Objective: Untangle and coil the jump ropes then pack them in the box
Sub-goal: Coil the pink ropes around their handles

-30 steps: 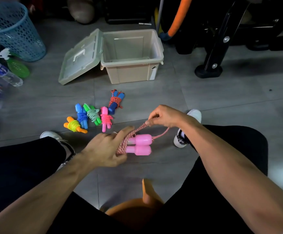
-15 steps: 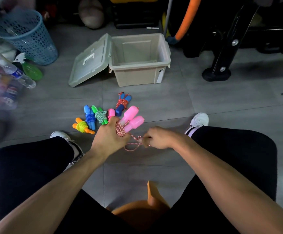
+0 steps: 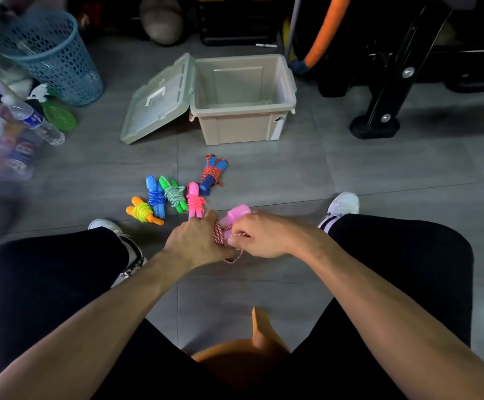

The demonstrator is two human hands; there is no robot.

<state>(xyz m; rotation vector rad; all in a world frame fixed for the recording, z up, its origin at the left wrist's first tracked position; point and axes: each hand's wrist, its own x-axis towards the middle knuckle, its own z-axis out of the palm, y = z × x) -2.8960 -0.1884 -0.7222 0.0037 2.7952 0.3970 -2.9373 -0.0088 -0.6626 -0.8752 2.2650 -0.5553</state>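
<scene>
Well in front of the open box point(image 3: 243, 111), your left hand point(image 3: 194, 241) grips the pink jump rope point(image 3: 233, 219) around its handles, while your right hand point(image 3: 259, 236) pinches its cord; five coiled ropes point(image 3: 174, 194) lie between.

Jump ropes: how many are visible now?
6. Five coiled on the floor: orange, blue, green, pink, dark blue. One pale pink in both hands.

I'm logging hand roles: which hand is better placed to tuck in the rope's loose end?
Right. The right hand already pinches the loose rope end, while the left hand grips the pink handles and wound coil, steadying them.
</scene>
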